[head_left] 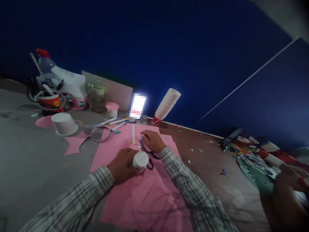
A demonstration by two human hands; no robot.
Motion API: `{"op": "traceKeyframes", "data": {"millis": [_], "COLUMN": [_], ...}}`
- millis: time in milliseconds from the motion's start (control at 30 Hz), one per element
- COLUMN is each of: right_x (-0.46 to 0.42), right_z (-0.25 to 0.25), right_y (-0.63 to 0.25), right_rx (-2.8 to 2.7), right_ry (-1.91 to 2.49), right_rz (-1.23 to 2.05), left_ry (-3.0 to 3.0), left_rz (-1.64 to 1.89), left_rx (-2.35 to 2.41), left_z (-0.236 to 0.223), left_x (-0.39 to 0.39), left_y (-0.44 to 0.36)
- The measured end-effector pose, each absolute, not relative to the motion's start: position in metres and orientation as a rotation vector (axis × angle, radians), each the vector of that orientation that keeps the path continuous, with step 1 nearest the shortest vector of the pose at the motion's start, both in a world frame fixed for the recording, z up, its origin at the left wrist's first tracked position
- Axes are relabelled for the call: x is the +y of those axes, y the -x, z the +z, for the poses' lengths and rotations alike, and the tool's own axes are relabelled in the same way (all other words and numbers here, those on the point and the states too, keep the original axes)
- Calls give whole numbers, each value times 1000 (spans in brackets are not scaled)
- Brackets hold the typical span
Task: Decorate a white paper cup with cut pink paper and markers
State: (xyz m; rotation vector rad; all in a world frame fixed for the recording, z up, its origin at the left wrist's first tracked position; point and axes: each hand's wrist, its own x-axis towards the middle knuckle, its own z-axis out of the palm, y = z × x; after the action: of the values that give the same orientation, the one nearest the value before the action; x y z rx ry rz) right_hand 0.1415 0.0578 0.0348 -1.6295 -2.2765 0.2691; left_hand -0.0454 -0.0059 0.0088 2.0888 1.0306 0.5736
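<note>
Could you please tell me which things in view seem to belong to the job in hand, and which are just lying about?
Probably in use:
white cup, held in the left hand
scissors, beside the right hand
pink paper, spread beneath both hands

Apparently just lying about:
red-capped bottle
lidded jar

This looks like a craft-making spot: a grey-brown worktop (200, 174) against a dark blue wall (154, 48), spread with large flat pink paper sheets (125, 206), black-handled metal scissors (147, 151), slim white-barrelled marker pens (118, 121) and a leaning stack of white paper cups (168, 101). Small white paper scraps (189, 161) lie strewn about. Whether home, classroom or workshop is hard to tell in this dim light.
</note>
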Motion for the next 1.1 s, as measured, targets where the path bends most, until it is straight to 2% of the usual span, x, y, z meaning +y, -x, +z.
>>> {"op": "traceKeyframes", "data": {"millis": [367, 633, 900, 1100], "right_x": [80, 87, 57, 3], "right_z": [20, 21, 34, 41], "right_y": [-104, -114, -148, -173], "right_rx": [-2540, -2352, -1974, -1337], "right_ry": [1744, 1793, 1720, 1301], "right_rz": [147, 191, 515, 1096], "left_ry": [-2117, -2093, -2079, -1917], "left_rz": [535, 571, 652, 810], "left_rx": [1016, 1041, 1024, 1001], "left_z": [8, 5, -2, -12], "left_x": [-3, -2, 1, 8], "left_y": [45, 45, 45, 53]}}
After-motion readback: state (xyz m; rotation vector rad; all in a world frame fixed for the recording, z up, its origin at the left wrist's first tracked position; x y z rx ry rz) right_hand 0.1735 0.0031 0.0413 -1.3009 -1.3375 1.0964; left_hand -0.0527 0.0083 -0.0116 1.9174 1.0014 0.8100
